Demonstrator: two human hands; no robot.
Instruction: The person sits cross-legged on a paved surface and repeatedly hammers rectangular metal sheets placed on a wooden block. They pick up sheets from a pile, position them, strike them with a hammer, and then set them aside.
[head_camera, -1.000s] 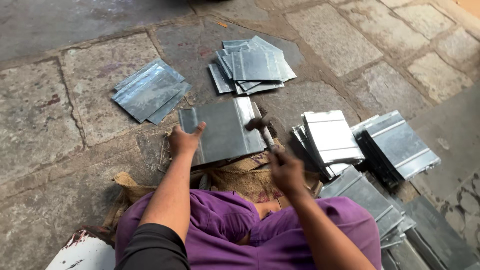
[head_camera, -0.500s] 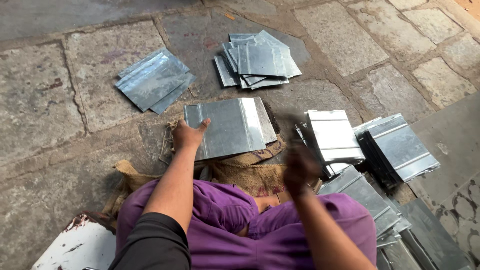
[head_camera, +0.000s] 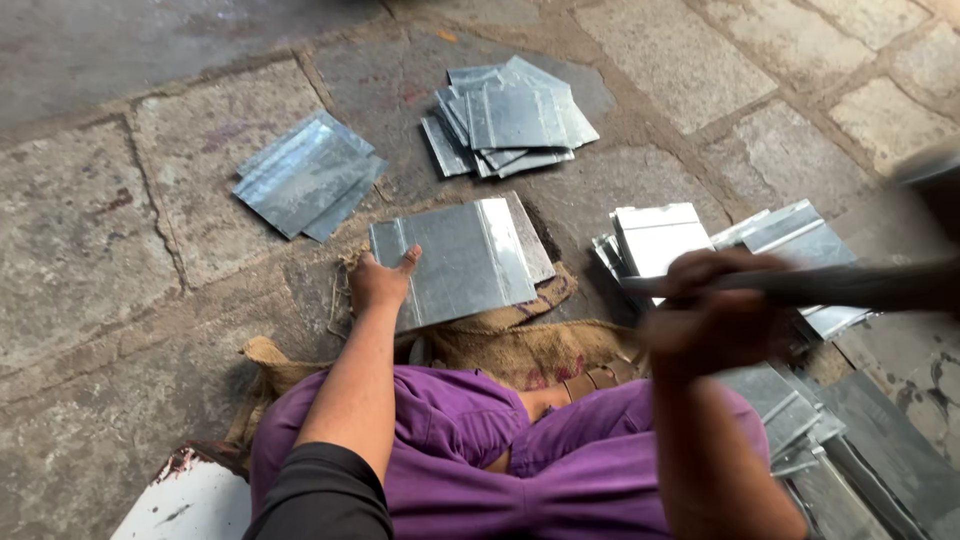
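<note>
A loose pile of sheets (head_camera: 305, 178) is lying on the stone paving (head_camera: 90, 250) at about ten o'clock from the person, well apart from the rest. The left hand (head_camera: 378, 283) is pressing flat, fingers spread, on the near left corner of the metal sheet (head_camera: 460, 258), which is resting on burlap sacking (head_camera: 520, 345) at twelve o'clock. A fanned stack (head_camera: 512, 118) is sitting beyond it. The right hand (head_camera: 712, 318) is closing in a fist around a blurred hammer handle (head_camera: 830, 285) at two o'clock, above further folded sheets (head_camera: 660, 238). No container is showing.
</note>
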